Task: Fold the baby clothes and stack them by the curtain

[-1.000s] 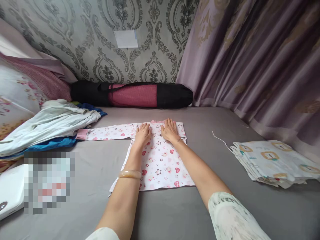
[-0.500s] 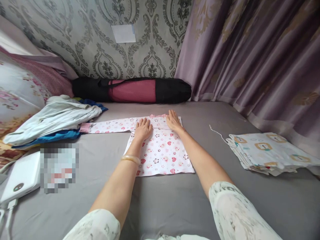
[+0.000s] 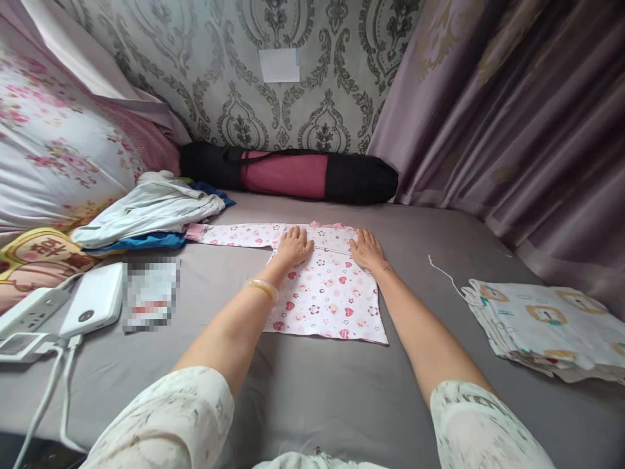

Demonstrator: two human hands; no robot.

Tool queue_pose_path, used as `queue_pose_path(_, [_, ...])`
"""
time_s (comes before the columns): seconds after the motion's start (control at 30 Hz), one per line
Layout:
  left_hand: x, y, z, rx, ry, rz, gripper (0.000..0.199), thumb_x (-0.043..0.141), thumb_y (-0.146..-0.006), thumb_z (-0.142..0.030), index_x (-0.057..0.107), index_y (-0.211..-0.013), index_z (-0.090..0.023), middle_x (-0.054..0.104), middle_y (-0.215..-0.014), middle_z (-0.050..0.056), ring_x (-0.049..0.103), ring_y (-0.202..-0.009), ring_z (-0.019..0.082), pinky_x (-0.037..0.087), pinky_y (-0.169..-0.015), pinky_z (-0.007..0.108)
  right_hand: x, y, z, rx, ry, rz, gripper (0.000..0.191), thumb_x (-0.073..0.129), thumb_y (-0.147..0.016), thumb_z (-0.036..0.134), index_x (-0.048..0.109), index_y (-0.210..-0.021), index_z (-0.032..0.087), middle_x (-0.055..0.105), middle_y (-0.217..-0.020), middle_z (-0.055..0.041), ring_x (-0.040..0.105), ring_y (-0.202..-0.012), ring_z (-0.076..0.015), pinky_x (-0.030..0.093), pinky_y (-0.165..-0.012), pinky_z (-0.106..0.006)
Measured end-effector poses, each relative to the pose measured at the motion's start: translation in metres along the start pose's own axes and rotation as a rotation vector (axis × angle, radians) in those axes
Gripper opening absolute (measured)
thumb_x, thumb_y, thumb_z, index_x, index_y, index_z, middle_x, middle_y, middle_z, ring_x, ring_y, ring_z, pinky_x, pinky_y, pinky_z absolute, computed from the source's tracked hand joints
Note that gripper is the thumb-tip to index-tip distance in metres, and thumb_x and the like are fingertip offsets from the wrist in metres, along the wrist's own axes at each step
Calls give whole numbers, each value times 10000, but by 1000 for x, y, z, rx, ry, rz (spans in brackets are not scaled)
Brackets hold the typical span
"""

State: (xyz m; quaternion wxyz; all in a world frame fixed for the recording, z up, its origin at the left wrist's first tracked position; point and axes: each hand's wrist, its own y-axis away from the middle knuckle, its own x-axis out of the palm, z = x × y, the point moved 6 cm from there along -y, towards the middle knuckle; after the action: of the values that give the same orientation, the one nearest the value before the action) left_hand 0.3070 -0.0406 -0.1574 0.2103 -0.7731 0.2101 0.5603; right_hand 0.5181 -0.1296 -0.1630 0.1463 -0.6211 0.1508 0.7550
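Note:
A small white long-sleeved shirt with pink hearts and flowers lies spread on the grey bed sheet. One sleeve with a pink cuff stretches out to the left; on the right side no sleeve shows. My left hand rests flat on the shirt near the left shoulder, fingers pointing away from me. At the right shoulder edge, my right hand lies with its fingers extended, pressing on the cloth. Neither hand grips anything.
Crumpled clothes are heaped at the left, touching the cuff. A white power bank, a power strip and a blurred packet sit nearer. Folded printed cloth lies at right. A black-and-red long bag lines the wall.
My right hand has shifted from the collar to the right shoulder edge. My left hand stays flat on the shirt. The camera view has turned to the left.

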Motion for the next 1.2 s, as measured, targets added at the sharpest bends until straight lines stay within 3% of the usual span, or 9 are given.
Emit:
queue_pose_path(0.17, [-17,-7,1,46,45,57,455,441,-926,-480,579,-1230,-170,533,-1348,166,442,-1296,329,328,-1084,459,0,-4,-1,0,45,16,668,178,-981,430,215,-1536,59,158,-1615,-171,148,-1483,-275,159,-1179,-433])
queue_pose_path(0.3, [-34,-13,21,51,225,94,438,413,-949,-431,589,-1241,-154,590,-1306,140,546,-1201,252,397,-1034,324,-3,-13,-3,11,54,56,664,241,-975,443,260,-1525,72,210,-1599,-180,209,-1464,-295,230,-1153,-440])
queue_pose_path(0.37, [-54,-11,48,-21,238,-30,422,435,-942,-363,571,-1270,-135,594,-1307,136,550,-1201,231,394,-1038,290,-6,-17,-2,20,53,52,638,294,-965,436,310,-1509,104,267,-1574,-183,272,-1437,-304,275,-1125,-446])
queue_pose_path(0.47, [-86,7,107,-254,131,-222,376,446,-923,-274,588,-1243,-137,607,-1267,141,543,-1206,242,387,-1053,310,-18,-17,14,-31,77,-85,556,348,-943,322,400,-1456,113,341,-1527,-190,315,-1407,-303,285,-1108,-446])
queue_pose_path(0.63, [-125,62,190,-727,-2,-391,358,446,-893,-231,597,-1180,-78,569,-1258,250,510,-1230,362,417,-1007,448,-22,-6,79,-212,-14,-245,519,295,-899,121,498,-1376,109,488,-1417,-155,435,-1291,-278,327,-1060,-389])
queue_pose_path(0.77, [-124,89,218,-925,104,-416,421,522,-892,-321,543,-1215,-53,579,-1257,287,556,-1193,392,459,-958,487,-9,-3,144,-414,-126,-202,498,303,-895,85,556,-1324,111,551,-1362,-125,453,-1269,-245,316,-1075,-334])
queue_pose_path(0.9, [-115,91,229,-1042,211,-454,545,615,-852,-334,489,-1261,2,584,-1250,315,579,-1181,402,467,-971,482,4,-3,191,-523,-190,-120,456,319,-926,112,554,-1317,129,565,-1344,-113,474,-1236,-236,348,-1035,-331])
queue_pose_path(1.03, [-110,84,241,-1131,385,-554,575,701,-791,-309,522,-1246,-6,573,-1279,315,559,-1221,397,471,-997,466,9,-5,212,-495,-137,-62,386,342,-967,187,582,-1269,178,573,-1320,-118,464,-1222,-268,342,-1008,-385])
queue_pose_path(1.2, [-104,84,261,-1213,547,-661,588,782,-674,-271,577,-1159,-10,560,-1296,322,536,-1247,406,465,-1008,478,10,-10,219,-423,-89,-32,368,345,-1000,341,602,-1230,213,555,-1305,-113,444,-1203,-285,306,-1010,-410])
